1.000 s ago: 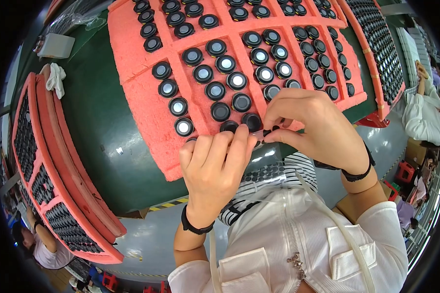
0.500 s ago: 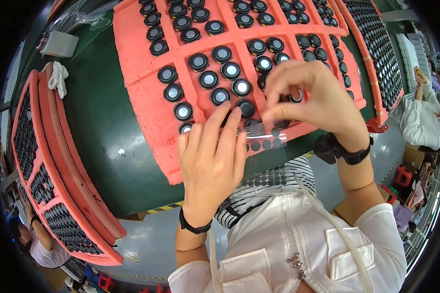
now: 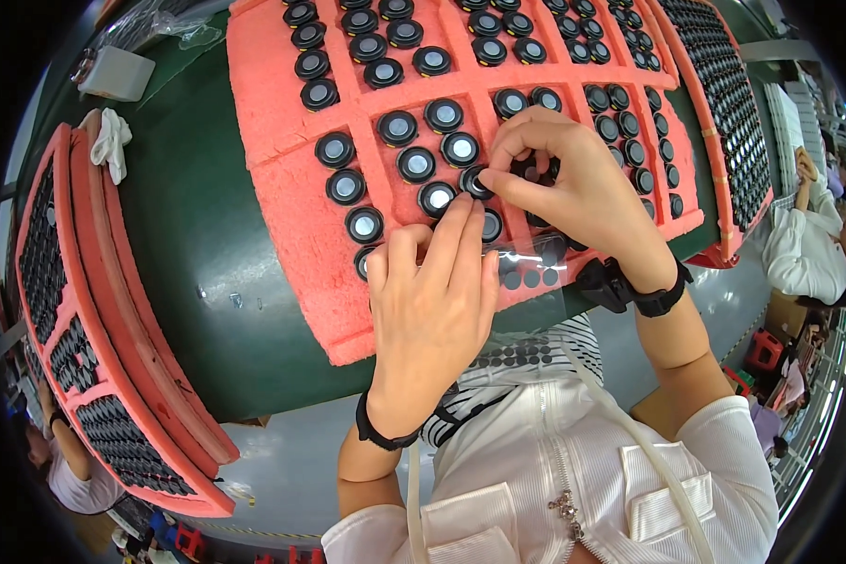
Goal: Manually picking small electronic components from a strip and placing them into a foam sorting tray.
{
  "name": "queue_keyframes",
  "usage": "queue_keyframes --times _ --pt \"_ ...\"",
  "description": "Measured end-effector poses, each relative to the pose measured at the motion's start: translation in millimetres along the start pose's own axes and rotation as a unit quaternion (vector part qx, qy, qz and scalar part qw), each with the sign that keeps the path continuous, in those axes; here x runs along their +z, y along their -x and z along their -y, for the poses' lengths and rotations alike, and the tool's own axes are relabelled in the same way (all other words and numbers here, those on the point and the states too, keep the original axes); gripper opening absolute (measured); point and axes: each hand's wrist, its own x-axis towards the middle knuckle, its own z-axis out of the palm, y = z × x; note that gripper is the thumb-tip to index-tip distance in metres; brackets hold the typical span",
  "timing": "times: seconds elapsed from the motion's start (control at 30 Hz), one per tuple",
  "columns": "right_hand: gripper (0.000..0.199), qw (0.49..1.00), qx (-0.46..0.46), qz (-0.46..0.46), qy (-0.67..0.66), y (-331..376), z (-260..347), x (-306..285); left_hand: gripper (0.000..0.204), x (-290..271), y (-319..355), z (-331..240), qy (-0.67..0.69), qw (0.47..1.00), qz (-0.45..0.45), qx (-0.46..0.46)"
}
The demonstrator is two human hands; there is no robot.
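Observation:
My left hand (image 3: 432, 305) reaches over the foam's near edge, fingers stretched toward the round black speakers, thumb against a clear sheet of black round stickers (image 3: 532, 276). Its fingertips touch beside a speaker (image 3: 477, 183) with a silver middle. Over that same speaker my right hand (image 3: 573, 179) is closed in a pinch, thumb and forefinger at its centre, with what looks like a black round sticker, mostly hidden by the fingertips. Just nearer lies a speaker with a dark middle (image 3: 488, 226). Several silver-centred speakers (image 3: 415, 164) sit in rows in the pink foam tray (image 3: 287, 216).
More foam trays packed with black parts stand at the left (image 3: 146, 348) and far right (image 3: 714, 103) of the green table (image 3: 193, 244). A white cloth (image 3: 111, 146) and a pale box (image 3: 117, 75) lie at the far left. Other people sit at both sides.
My right hand has moved left and away from me, from beside the sticker sheet onto a speaker. My left hand and the sheet have shifted slightly right in the picture.

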Motion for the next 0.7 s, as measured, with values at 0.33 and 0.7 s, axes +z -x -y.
queue_keyframes --times 0.33,0.7 --pt "0.013 0.999 -0.027 -0.019 0.025 2.4 -1.1 6.0 0.041 2.7 -1.9 2.0 -0.011 1.0 -0.014 0.025" --pt "0.022 0.984 -0.11 0.12 0.067 44.9 28.6 -32.5 0.027 -12.1 11.3 3.5 -0.065 0.993 -0.09 0.029"
